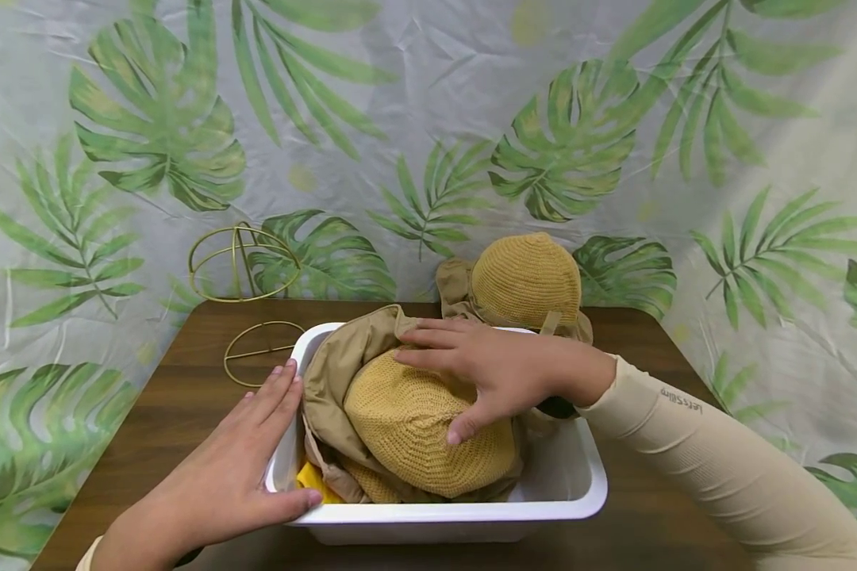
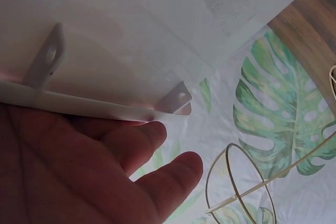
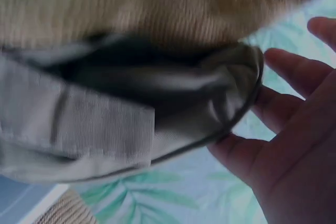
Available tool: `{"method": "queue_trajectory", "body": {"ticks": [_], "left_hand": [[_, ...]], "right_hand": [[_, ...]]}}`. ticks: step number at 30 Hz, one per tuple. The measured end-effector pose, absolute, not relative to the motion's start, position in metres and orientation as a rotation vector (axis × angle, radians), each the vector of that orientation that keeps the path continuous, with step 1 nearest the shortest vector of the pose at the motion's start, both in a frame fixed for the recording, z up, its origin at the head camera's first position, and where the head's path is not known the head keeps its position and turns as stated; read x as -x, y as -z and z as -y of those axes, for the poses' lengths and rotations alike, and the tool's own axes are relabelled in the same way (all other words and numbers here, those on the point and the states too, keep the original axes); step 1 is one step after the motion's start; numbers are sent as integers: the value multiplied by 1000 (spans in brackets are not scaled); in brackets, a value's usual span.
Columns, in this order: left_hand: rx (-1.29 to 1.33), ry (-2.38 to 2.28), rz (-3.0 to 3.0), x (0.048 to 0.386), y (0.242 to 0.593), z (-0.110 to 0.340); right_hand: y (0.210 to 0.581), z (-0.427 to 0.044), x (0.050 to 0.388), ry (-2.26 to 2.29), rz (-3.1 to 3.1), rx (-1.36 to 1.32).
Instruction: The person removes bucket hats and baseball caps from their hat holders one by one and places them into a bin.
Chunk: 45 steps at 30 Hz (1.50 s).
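A white plastic bin [image 1: 443, 513] stands on the table, holding a yellow knitted hat [image 1: 400, 420] with a tan fabric brim. My right hand [image 1: 503, 365] lies over the top of this hat, fingers spread. In the right wrist view, its fingertips touch the edge of the tan brim [image 3: 231, 93]. Against the bin's left side rests my left hand [image 1: 221, 468], fingers extended along the outside and thumb at the front rim. Something bright yellow [image 1: 317, 481] shows in the bin's front left corner. What lies beneath the hat is mostly hidden.
A gold wire stand [image 1: 245, 300] with a domed top is at the back left. Behind the bin, another yellow knitted hat [image 1: 528, 274] with a tan brim sits raised. A leaf-print cloth [image 1: 428, 103] hangs behind the dark wooden table [image 1: 150, 444].
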<state>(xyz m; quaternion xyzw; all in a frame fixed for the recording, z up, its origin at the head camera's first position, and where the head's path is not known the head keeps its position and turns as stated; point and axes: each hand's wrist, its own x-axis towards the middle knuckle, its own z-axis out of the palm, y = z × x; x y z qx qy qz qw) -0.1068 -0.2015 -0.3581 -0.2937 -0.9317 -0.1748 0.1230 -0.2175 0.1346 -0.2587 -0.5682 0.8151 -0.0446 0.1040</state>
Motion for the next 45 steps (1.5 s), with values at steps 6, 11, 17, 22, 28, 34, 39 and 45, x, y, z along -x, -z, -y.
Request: {"method": "queue_trajectory", "body": {"ticks": [6,11,17,22,28,34,39,45], "left_hand": [[855,518,2713,106,357,202],[858,515,2709,106,357,202],[862,521,2717,107,355,202],[862,516,2722,108,355,202],[860,529,2730,108,356,202],[873,524,2727,110,356,202],[882,531,2744,110,354,201],[871,533,2763,109,351,201]], "right_hand": [[269,-122,210,5,-2391,1653],[276,-118,211,-24,-2377,1671],[281,-111,207,-131,-2380,1665],[290,-103,208,-202,-2377,1663],[303,-95,214,-249,-2351,1680],[317,-88,221,-261,-2326,1637],[325,-84,222,-266,-2325,1594],[329,-80,221,-290,-2336,1584]]}}
